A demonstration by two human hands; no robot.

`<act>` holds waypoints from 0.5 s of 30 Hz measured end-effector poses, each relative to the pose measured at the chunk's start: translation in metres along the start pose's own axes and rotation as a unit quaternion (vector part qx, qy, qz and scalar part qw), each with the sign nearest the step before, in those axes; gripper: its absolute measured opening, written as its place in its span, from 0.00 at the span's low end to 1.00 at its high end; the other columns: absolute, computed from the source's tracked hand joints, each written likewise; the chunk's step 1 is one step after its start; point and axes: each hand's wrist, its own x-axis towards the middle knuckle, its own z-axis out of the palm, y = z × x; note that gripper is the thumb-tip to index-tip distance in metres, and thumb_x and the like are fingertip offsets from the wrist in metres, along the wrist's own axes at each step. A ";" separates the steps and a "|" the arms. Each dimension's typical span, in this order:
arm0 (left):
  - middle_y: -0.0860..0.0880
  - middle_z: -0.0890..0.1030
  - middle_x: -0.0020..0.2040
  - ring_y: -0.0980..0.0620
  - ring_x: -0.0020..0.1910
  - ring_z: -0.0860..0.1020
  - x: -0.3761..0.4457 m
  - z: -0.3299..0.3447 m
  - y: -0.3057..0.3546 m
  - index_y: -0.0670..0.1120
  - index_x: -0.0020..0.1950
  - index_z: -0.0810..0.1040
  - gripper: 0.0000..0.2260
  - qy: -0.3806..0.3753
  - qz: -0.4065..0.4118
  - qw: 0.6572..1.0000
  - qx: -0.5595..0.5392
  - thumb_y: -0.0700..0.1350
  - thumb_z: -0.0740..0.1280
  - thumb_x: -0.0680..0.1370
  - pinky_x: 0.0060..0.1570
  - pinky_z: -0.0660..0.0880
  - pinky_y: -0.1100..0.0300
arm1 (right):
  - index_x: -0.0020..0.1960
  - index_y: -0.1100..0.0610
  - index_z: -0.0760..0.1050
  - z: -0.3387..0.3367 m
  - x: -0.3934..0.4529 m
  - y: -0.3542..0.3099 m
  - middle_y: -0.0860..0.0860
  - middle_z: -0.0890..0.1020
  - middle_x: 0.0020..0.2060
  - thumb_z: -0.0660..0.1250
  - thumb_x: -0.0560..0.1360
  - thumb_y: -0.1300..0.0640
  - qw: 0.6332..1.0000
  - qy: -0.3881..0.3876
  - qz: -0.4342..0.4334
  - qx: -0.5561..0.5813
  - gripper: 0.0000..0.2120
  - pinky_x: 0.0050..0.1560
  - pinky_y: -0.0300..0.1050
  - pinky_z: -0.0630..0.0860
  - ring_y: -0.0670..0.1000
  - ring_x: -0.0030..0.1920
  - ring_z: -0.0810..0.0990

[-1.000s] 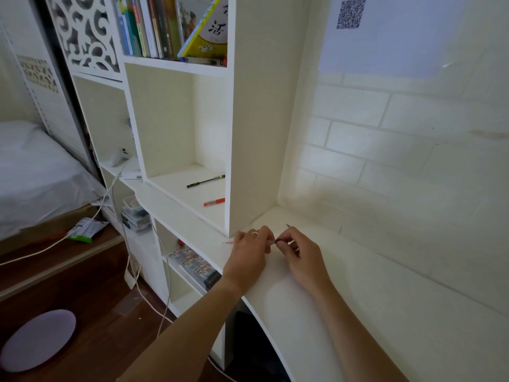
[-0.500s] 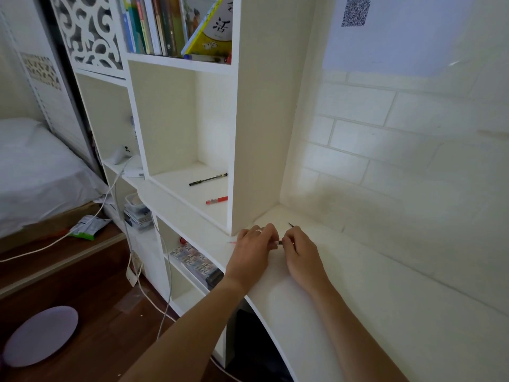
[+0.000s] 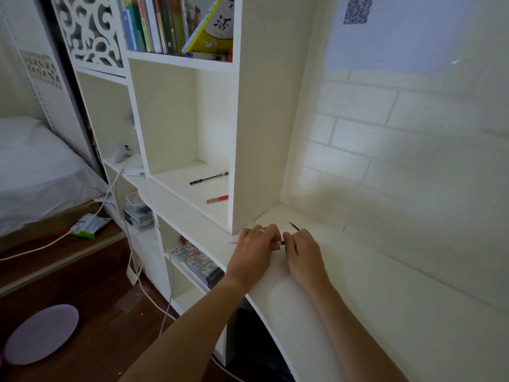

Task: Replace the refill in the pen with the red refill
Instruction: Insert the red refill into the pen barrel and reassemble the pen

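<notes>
My left hand [image 3: 257,244] and my right hand [image 3: 303,250] meet knuckle to knuckle over the white desk [image 3: 358,299], just right of the shelf's upright panel. Between their fingertips a short dark piece of the pen [image 3: 282,242] shows. A thin red refill tip [image 3: 232,243] sticks out to the left from under my left hand. A thin black refill [image 3: 294,226] pokes up from behind my right hand. Most of the pen is hidden by the fingers.
In the shelf compartment to the left lie a black pen [image 3: 208,178] and a red pen [image 3: 217,199]. Books [image 3: 176,23] fill the shelf above. A white cable [image 3: 165,271] hangs down the lower shelves, and a round purple disc [image 3: 41,333] lies on the wooden floor.
The two hands have drawn slightly closer together at the fingertips; the dark pen piece stays between them. The view has shifted a little.
</notes>
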 end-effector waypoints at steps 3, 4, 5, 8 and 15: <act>0.55 0.80 0.41 0.54 0.44 0.73 0.000 0.000 0.001 0.52 0.47 0.69 0.06 -0.003 -0.011 1.000 -0.012 0.42 0.64 0.80 0.53 0.66 0.57 | 0.40 0.54 0.73 -0.001 -0.001 0.001 0.47 0.72 0.42 0.58 0.83 0.53 1.000 0.004 0.008 0.023 0.14 0.38 0.35 0.66 0.43 0.38 0.74; 0.55 0.80 0.41 0.54 0.44 0.74 0.000 0.000 0.002 0.52 0.47 0.70 0.06 -0.003 -0.014 1.000 -0.017 0.42 0.64 0.80 0.54 0.66 0.56 | 0.42 0.56 0.73 -0.002 -0.001 0.001 0.47 0.73 0.42 0.58 0.82 0.55 1.000 -0.007 -0.001 0.024 0.12 0.39 0.36 0.67 0.44 0.40 0.74; 0.54 0.81 0.41 0.54 0.45 0.74 0.000 -0.001 0.003 0.52 0.48 0.70 0.05 -0.002 -0.017 1.000 -0.022 0.43 0.64 0.80 0.54 0.66 0.56 | 0.43 0.56 0.72 -0.003 -0.001 0.001 0.48 0.73 0.41 0.57 0.82 0.57 1.000 -0.015 -0.016 0.016 0.11 0.39 0.38 0.66 0.45 0.40 0.74; 0.54 0.82 0.43 0.53 0.47 0.76 -0.001 -0.002 0.003 0.51 0.52 0.73 0.02 0.013 -0.024 1.000 -0.008 0.48 0.64 0.81 0.56 0.66 0.56 | 0.41 0.54 0.68 -0.004 -0.001 0.000 0.48 0.72 0.39 0.56 0.83 0.59 1.000 0.008 -0.018 -0.012 0.11 0.38 0.42 0.64 0.48 0.37 0.71; 0.52 0.83 0.47 0.50 0.50 0.77 -0.001 -0.003 0.002 0.50 0.53 0.81 0.11 0.026 -0.009 0.997 0.071 0.47 0.58 0.83 0.56 0.66 0.55 | 0.39 0.54 0.67 -0.006 0.001 0.005 0.50 0.74 0.36 0.55 0.84 0.55 0.997 0.062 0.035 -0.014 0.14 0.37 0.43 0.63 0.51 0.37 0.72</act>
